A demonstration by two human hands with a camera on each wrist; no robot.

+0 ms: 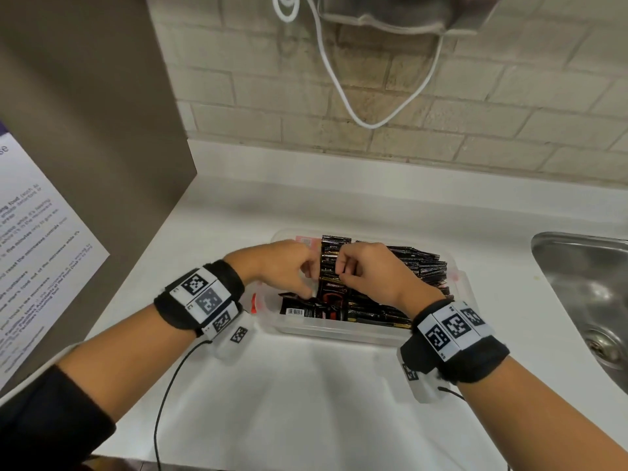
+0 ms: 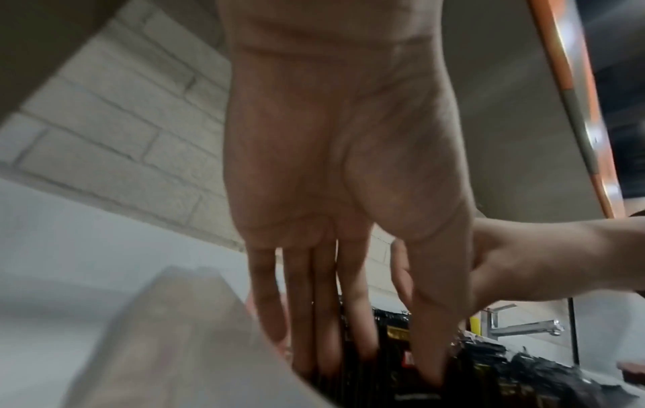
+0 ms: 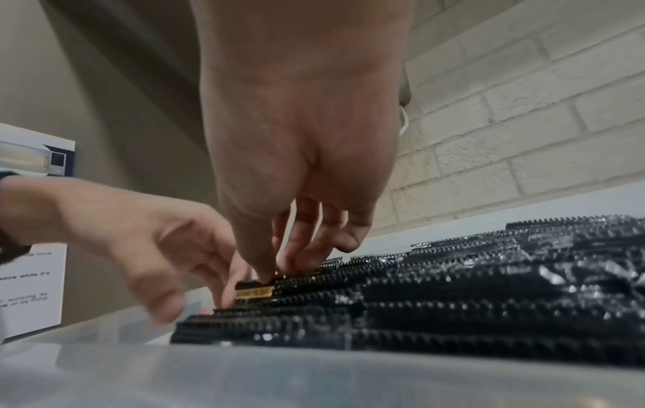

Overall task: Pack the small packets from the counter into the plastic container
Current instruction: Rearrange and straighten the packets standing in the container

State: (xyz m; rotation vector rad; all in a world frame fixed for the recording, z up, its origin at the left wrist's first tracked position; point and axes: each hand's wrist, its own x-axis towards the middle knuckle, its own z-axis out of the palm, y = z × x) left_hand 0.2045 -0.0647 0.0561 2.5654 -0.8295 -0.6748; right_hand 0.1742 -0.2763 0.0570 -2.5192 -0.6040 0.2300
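A clear plastic container (image 1: 336,332) stands on the white counter, packed with black packets (image 1: 409,263) standing on edge. Both hands are over its left part. My right hand (image 1: 339,270) pinches the top edge of one gold-striped packet (image 3: 254,290) between thumb and fingers (image 3: 276,272). My left hand (image 1: 307,284) reaches down beside it, and its straight fingers (image 2: 316,353) press against the upright packets. A few packets (image 1: 299,309) lie flat in the near left corner. The container's blurred wall (image 2: 209,359) fills the lower left of the left wrist view.
A steel sink (image 1: 584,294) is set into the counter at the right, with a tap (image 2: 516,328) behind it. A brown panel with a printed notice (image 1: 40,232) closes the left side. A white cable (image 1: 339,86) hangs before the brick wall.
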